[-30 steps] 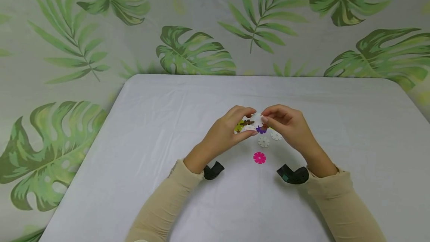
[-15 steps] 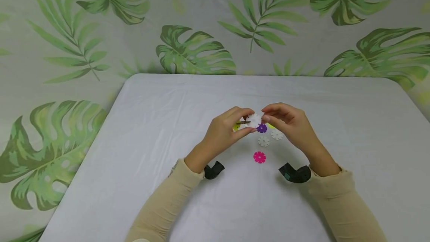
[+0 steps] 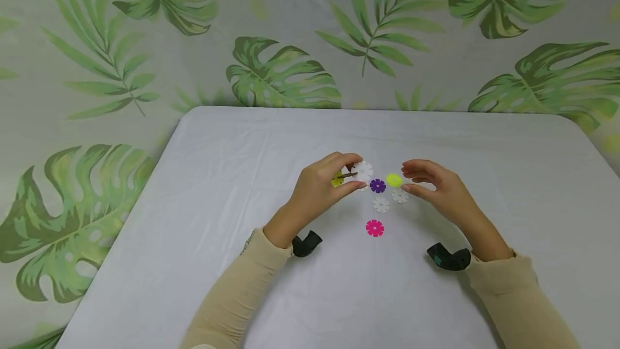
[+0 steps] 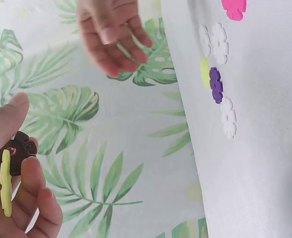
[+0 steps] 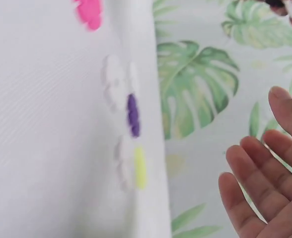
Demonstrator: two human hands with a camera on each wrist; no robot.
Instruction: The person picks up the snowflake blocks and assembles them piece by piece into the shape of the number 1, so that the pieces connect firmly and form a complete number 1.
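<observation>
My left hand (image 3: 317, 185) is raised over the table and pinches a joined set of notched interlocking discs between thumb and fingers. A white disc (image 3: 362, 171) faces up in the head view, with a brown disc (image 4: 22, 151) edge-on beside it and a yellow disc (image 4: 6, 183) at its left end. To the right, my right hand (image 3: 433, 182) is off the discs, its fingers loosely extended and holding nothing. Below and between the hands lie a purple disc (image 3: 378, 186), a bright yellow disc (image 3: 394, 180) and white discs (image 3: 381, 205).
A pink disc (image 3: 375, 228) lies nearest the person. Another white disc (image 4: 228, 117) is partly covered by the left thumb in the head view. The white table (image 3: 242, 176) ends before a leaf-patterned backdrop (image 3: 286, 15). Black wrist devices (image 3: 449, 257) project inward from the sleeves.
My right hand has let go of the white disc and drawn away to the right. The left hand keeps the joined discs and has shifted slightly left.
</observation>
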